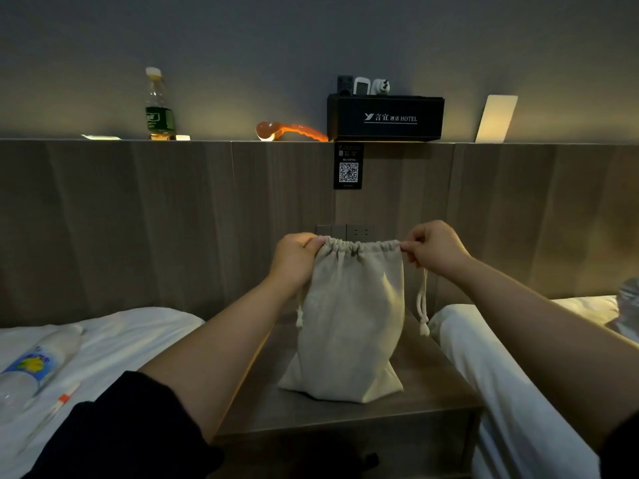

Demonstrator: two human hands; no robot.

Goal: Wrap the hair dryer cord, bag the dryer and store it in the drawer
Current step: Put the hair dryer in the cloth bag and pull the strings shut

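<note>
A beige cloth drawstring bag [349, 326] stands upright on the wooden nightstand [432, 392], its mouth gathered almost closed. My left hand [294, 259] pinches the left end of the gathered top. The right end is pinched by my right hand [434, 248]. White drawstring cords hang down both sides of the bag. The hair dryer is not visible; whether it is inside the bag cannot be told. The drawer front below the nightstand top is dark and hard to make out.
White beds flank the nightstand; a plastic water bottle [31, 368] lies on the left bed. On the headboard ledge stand a drink bottle [158, 108], an orange massager [290, 132], a black hotel box [385, 117] and a white card [497, 119]. Wall sockets [345, 232] sit behind the bag.
</note>
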